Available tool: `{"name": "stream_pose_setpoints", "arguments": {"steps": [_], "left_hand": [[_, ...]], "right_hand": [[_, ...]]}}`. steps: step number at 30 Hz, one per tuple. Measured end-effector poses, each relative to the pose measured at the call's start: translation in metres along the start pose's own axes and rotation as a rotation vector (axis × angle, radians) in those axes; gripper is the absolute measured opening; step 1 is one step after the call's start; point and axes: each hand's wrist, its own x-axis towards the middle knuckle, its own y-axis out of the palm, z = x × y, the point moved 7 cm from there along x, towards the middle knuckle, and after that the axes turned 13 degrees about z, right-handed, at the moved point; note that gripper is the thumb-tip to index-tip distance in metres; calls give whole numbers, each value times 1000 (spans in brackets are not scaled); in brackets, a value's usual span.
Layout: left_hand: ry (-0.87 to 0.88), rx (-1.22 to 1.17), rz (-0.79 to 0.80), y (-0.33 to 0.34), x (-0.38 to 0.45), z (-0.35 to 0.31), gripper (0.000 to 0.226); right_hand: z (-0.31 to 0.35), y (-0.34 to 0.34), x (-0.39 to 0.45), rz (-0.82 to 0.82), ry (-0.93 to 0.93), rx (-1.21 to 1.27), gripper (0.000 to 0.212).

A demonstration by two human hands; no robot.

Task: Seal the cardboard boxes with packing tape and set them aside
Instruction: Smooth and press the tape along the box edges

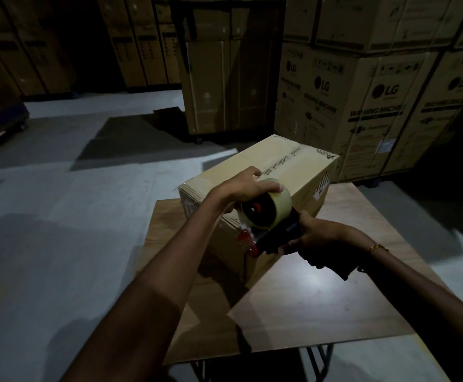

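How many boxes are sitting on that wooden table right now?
1. A single cardboard box sits on the table, behind the tape dispenser both hands hold. Stacked cartons stand on the floor beyond.

- Box point(293, 172): matt tan cardboard.
- Tape roll point(275, 201): glossy, pale plastic film.
- Dispenser point(274, 238): black plastic with translucent red guard.
- Surface point(321, 307): smooth plywood with faint sheen.
- Floor point(59, 216): matt grey concrete.

The left hand point(245, 188) curls over the tape roll point(269, 206); the right hand point(321, 241) grips the dispenser point(277, 238) handle, box point(285, 172) just beyond the fingers, on a table point(321, 307).
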Motion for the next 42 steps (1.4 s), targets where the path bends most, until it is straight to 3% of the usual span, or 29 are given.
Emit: {"name": "stream_pose_setpoints", "arguments": {"steps": [2,4,7,10,13,15,17,20,24,30,42], "left_hand": [[1,3,7,-2,-5,3,78],[-2,-7,16,-2,-9,6,74],[5,-70,11,-5,-15,13,65],[2,-113,0,-8,-20,21,59],[-15,-71,22,-9,-20,20,57],[-49,11,68,-9,-17,16,63],[-76,130,120,-7,-11,11,85],[-70,184,145,-4,-2,7,96],[-33,111,147,-6,11,4,79],[8,174,237,-4,26,-10,64],[126,-190,255,-22,3,53,60]], "right_hand": [[4,1,-3,-57,31,-42,64],[2,-3,-1,-126,92,-128,44],[0,-2,3,-165,151,-57,21],[13,-3,3,-151,123,-135,33],[19,-2,-5,-126,151,-134,17],[19,-3,-6,-170,156,-153,22],[18,-2,-6,-201,157,-169,25],[18,-5,-4,-182,171,-173,12],[16,-11,7,-31,206,-195,50],[12,-8,5,22,220,-101,36],[48,6,13,-190,282,-343,59]]}}
